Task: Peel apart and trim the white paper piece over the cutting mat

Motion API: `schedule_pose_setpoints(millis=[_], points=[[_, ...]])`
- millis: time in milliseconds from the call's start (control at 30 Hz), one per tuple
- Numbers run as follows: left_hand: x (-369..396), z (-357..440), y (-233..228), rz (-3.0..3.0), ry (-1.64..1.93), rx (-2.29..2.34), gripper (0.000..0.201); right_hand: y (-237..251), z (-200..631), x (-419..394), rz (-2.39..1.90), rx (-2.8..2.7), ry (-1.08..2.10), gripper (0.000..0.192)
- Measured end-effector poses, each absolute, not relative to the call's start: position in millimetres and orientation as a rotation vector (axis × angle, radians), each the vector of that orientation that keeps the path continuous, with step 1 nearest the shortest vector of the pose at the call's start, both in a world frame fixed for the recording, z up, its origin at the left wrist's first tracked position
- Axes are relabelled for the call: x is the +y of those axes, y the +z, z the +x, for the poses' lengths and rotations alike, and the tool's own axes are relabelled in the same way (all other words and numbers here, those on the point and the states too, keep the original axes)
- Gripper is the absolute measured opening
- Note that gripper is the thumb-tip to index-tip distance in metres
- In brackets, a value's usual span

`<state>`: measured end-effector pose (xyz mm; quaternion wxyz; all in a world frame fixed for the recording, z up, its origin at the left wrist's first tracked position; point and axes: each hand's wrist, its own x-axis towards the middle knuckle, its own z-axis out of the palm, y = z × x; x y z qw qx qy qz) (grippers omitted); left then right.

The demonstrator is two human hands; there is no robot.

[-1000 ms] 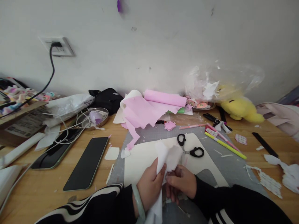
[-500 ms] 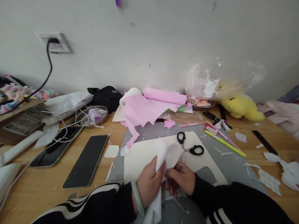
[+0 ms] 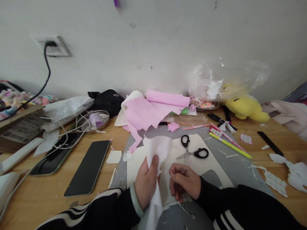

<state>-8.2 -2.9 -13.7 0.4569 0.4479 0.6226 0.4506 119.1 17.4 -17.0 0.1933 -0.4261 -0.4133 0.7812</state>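
Observation:
A thin, soft sheet of white paper (image 3: 159,147) is pinched between the thumb and fingers of my left hand (image 3: 148,179); it stands up above the hand and hangs down below it. Just to the right, apart from the sheet, my right hand (image 3: 183,182) is closed with curled fingers; whether something small is in them is hidden. Beneath both hands lies a cream sheet of card (image 3: 206,150) on a grey mat (image 3: 227,159). Scissors (image 3: 187,153) with black handles rest spread on the card, beyond my right hand.
Pink paper (image 3: 144,111) and a pink roll (image 3: 168,98) lie against the wall. Left are two phones (image 3: 87,167), a white cable and a round dish (image 3: 105,123). Right are a yellow marker (image 3: 230,145), a yellow plush toy (image 3: 247,107), a black strip (image 3: 271,143) and paper scraps (image 3: 297,174).
My left hand has moved left with the white paper, away from my right hand. The right fingers no longer touch the sheet, and more of the scissors shows.

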Motion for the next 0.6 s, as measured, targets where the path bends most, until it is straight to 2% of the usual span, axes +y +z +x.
schedule_pose_setpoints(millis=[133,267,433,600], points=[[-4.6,-4.1,-12.7,1.283,1.022,1.386,0.03,-20.7,118.4,17.1,-1.146,-1.154,2.121,0.024],[-7.8,-0.8,-15.7,1.288,0.849,1.239,0.031,-24.6,117.7,16.1,-1.205,-1.185,2.108,0.017],[-8.1,-1.1,-12.3,1.319,0.9,1.295,0.029,-24.7,117.9,15.6,-1.205,-1.19,2.13,0.011],[-5.1,-1.6,-7.8,1.133,0.928,1.43,0.039,-25.5,118.4,14.0,-1.214,-1.203,2.152,0.011]])
